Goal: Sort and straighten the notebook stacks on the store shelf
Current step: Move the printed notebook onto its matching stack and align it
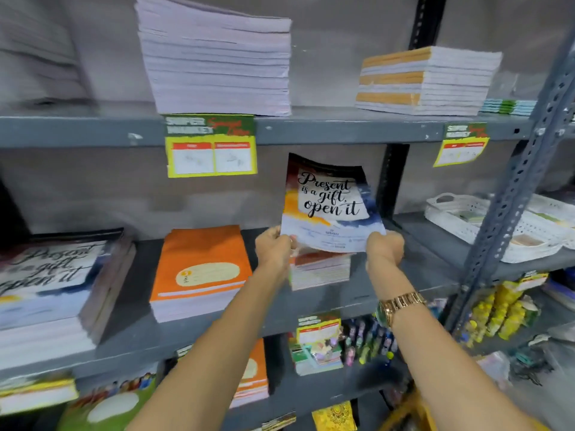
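Both forearms reach up, left hand (273, 247) and right hand (384, 248) fingers clamped on the bottom corners of a "Present is a gift" notebook (328, 203), upright over a short stack (320, 270) on the middle shelf (404, 284).

A grey metal shelving unit (311, 132) fills the view, its boards painted a flat grey and chipped in small white spots along the front edges. Behind the boards runs a plain, dull grey wall (342, 73), evenly lit with no hard shadows. A black perforated upright (395, 178) stands at the back between two bays, and a grey slotted angle post (513, 188) leans across the right side in the wide-angle view. Yellow-bordered price labels (211, 144) hang from the front edge of the upper board. The far left and lower corners are blurred.
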`<state>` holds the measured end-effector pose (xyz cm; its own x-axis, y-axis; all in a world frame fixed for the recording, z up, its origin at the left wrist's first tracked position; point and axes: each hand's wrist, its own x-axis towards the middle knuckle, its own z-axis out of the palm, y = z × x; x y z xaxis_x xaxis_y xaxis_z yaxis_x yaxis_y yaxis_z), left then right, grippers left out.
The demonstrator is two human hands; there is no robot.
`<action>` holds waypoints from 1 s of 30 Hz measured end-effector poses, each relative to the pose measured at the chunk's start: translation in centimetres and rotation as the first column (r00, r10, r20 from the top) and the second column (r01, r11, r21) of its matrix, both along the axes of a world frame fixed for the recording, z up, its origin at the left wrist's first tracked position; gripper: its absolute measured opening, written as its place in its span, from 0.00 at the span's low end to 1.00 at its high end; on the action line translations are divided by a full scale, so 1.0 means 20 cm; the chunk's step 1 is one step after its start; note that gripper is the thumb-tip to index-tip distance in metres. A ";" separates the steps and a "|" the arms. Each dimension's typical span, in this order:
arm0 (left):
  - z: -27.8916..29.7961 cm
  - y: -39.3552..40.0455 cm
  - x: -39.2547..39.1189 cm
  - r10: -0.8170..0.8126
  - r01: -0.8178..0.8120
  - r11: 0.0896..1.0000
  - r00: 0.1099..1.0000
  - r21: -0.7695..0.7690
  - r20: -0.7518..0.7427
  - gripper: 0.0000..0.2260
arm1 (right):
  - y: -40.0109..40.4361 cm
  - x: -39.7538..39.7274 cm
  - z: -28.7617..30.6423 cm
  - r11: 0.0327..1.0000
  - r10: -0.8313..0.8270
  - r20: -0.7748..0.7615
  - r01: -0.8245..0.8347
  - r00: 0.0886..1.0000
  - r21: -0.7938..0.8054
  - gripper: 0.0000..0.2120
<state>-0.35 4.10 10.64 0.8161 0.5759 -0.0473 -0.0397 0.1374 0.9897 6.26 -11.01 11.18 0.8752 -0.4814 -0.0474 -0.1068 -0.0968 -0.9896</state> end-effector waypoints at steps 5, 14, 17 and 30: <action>0.00 0.45 -0.27 0.129 -0.129 0.992 0.992 -0.009 0.000 0.18 | 0.48 -0.18 0.01 0.989 0.148 -0.019 -0.148 0.989 0.013 0.15; -0.05 1.28 -0.81 0.418 -0.420 0.907 0.906 -0.013 -0.063 0.17 | 1.36 -0.60 -0.09 0.893 0.448 -0.046 -0.445 0.893 0.062 0.10; -0.07 1.49 -0.96 0.479 -0.477 0.878 0.875 0.044 -0.076 0.16 | 1.58 -0.73 -0.11 0.849 0.524 -0.052 -0.516 0.850 0.114 0.10; -0.20 1.98 -1.32 0.577 -0.551 0.817 0.784 0.173 -0.228 0.11 | 2.10 -1.03 -0.32 0.689 0.719 -0.191 -0.720 0.668 0.080 0.10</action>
